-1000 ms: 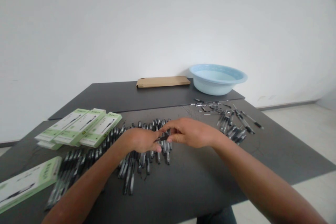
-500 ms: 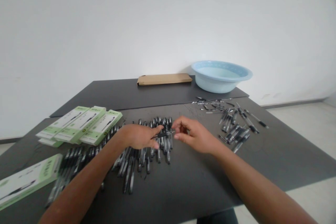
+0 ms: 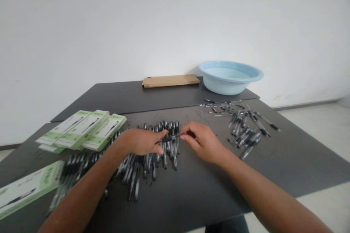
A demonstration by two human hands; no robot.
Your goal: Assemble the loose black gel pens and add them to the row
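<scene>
My left hand point(image 3: 144, 142) holds a pen point(image 3: 170, 138) with a dark grip, pointing to the right above a heap of clear-barrelled pens point(image 3: 132, 174). The thumb and fingers of my right hand point(image 3: 201, 140) are pinched together on the thin right end of that same pen. Whether this end is the tip or a refill is too small to tell. Just beyond my right hand a small dark end shows, its owner unclear. More pens point(image 3: 65, 185) lie in a row beneath my left forearm.
Green-and-white pen boxes point(image 3: 82, 127) are stacked at the left, with another box point(image 3: 30, 189) nearer me. Loose pens point(image 3: 246, 134) and thin pen parts point(image 3: 221, 107) lie at the right. A flat cardboard box point(image 3: 171, 81) and a light blue basin point(image 3: 229, 83) stand at the back.
My right thumb and fingers, earlier apart beside the pen's end, have closed on it. My left hand keeps hold of the pen, nearly in the same place.
</scene>
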